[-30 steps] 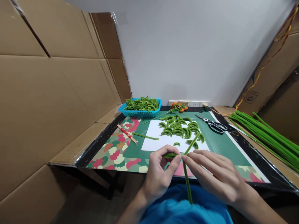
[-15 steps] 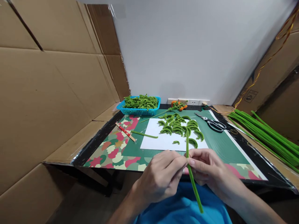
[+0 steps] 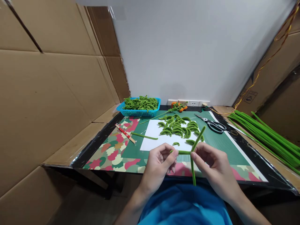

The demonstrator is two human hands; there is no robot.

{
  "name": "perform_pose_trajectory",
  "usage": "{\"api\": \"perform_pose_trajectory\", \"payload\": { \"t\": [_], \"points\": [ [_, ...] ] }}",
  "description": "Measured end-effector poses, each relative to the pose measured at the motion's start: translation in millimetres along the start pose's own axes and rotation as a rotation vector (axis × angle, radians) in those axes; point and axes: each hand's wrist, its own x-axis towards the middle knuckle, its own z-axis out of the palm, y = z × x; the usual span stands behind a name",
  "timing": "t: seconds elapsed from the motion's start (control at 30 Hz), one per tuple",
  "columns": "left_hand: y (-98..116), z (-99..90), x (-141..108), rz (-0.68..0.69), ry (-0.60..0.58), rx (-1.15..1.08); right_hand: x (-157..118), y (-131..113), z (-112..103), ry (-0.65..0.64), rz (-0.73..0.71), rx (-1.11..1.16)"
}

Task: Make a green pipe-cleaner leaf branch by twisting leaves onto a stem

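Observation:
Above the table's front edge, green pipe cleaners form a cross shape. My left hand pinches the outer end of the short sideways arm between thumb and fingers. At the crossing, the thumb and fingers of my right hand are closed on the long upright strand, which bends slightly there. Whether the sideways part is a separate piece cannot be made out. Just beyond, several curved green pipe cleaner pieces lie on a white sheet, with a small curl nearer to me.
A blue basket of green pieces stands at the back left. Orange-tipped stems lie near the wall. Black-handled scissors rest at the right, before a bundle of long green pipe cleaners. A red-wrapped stick lies left.
My hands have moved apart, and a sideways green arm now shows between them. The long strand's top has swung right and its lower end has come up and left.

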Motion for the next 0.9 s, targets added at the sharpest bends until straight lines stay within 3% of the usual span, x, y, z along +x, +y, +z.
{"api": "perform_pose_trajectory", "payload": {
  "t": [0.23, 0.43, 0.57, 0.77, 0.9],
  "points": [
    [-4.0, 1.9, -3.7, 0.011, -0.054, -0.029, -5.0, 10.7, 11.5, 0.076, 0.057, 0.094],
    [2.0, 8.0, -10.1, 0.122, -0.049, 0.144, -14.6, 32.0, 17.3, 0.133, 0.280, 0.418],
    [-6.3, 11.4, -9.4, 0.048, -0.042, 0.056, -16.8, 34.2, 19.5, 0.240, 0.234, 0.495],
    [-17.7, 17.0, -19.7, -0.013, -0.154, 0.070, -12.7, 18.7, 20.2, 0.649, 0.123, 0.702],
    [-21.8, 22.2, -17.9, -0.033, -0.126, 0.065, -13.7, 12.0, 22.1, 0.604, 0.124, 0.780]
  ]
}}
